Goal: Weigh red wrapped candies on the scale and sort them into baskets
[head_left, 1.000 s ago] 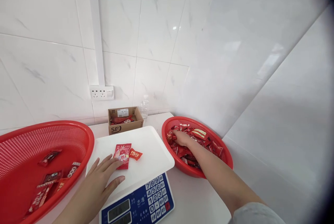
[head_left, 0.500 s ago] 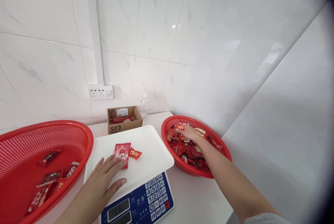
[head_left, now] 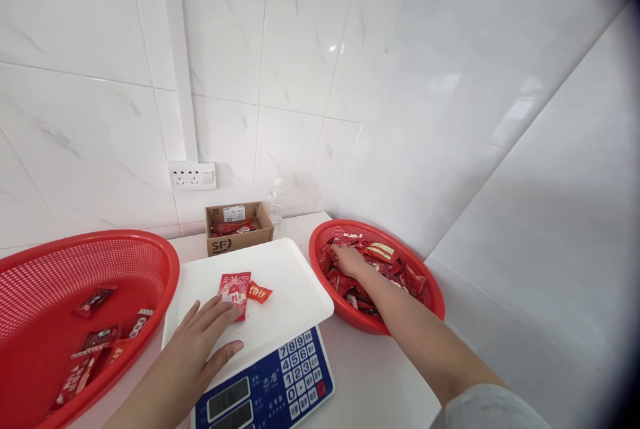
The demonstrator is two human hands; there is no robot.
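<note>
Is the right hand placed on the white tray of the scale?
No, the right hand is inside the right-side red basket, among wrapped packets.

Short pale grey sleeve [head_left: 493, 407] on right arm [head_left: 420, 335]; left hand [head_left: 201, 332], right hand [head_left: 349, 260] bare.

The tray [head_left: 295, 275] looks smooth plastic, the box [head_left: 247, 240] cardboard.

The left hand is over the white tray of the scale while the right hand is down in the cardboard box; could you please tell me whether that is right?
Not quite: the head view shows the right hand down in the red basket on the right, among wrapped packets. The left hand is over the white tray, as you say.
</note>
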